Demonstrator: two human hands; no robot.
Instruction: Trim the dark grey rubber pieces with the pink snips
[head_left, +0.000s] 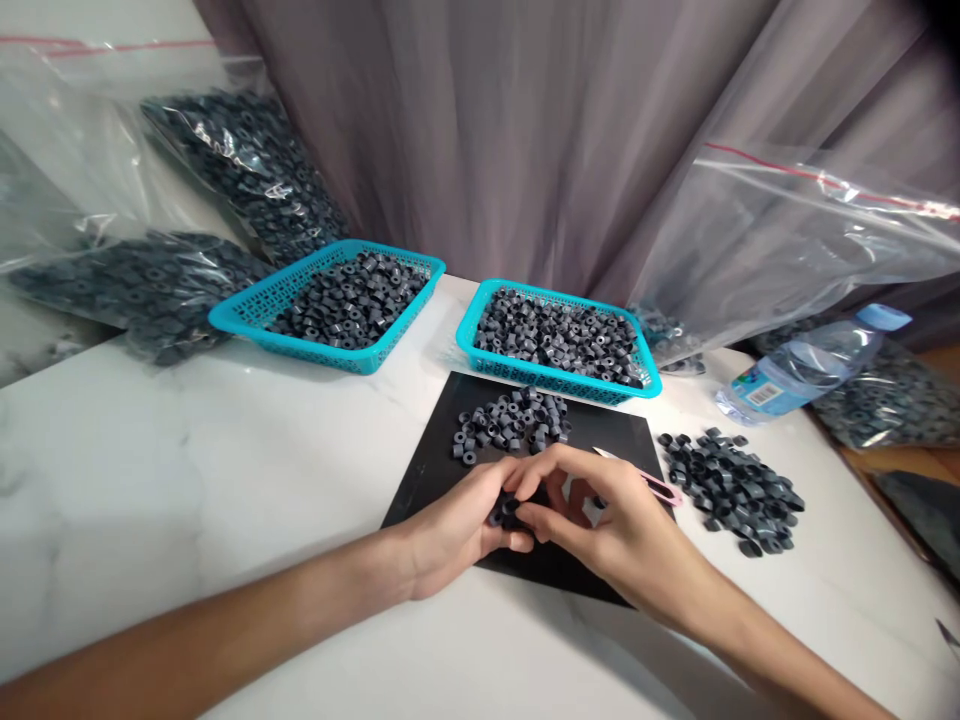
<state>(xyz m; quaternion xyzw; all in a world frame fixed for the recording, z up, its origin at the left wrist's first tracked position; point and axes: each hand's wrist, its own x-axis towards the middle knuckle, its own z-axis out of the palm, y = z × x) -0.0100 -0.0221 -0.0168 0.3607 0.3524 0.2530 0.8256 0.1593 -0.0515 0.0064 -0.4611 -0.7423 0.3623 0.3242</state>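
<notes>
Over a black mat (420, 480), my left hand (457, 520) is cupped around small dark grey plastic rings (498, 517), partly hidden by the fingers. My right hand (607, 495) meets it from the other side, with thumb and forefinger pinched on one dark ring (511, 506). Its other fingers curl inward, and something small and pale beneath them is too covered to name. Just beyond both hands, a heap of grey rings (517, 420) lies on the mat. A pink-handled craft knife (664, 489) rests at the mat's right side, its blade pointing left and partly behind my right hand.
Two turquoise baskets (367, 360) (559, 383) of grey parts stand behind the mat. Another pile of dark pieces (739, 490) lies right. A water bottle (806, 365) leans there near clear bags (795, 230). Filled bags (247, 165) sit left, before a grey curtain (510, 130).
</notes>
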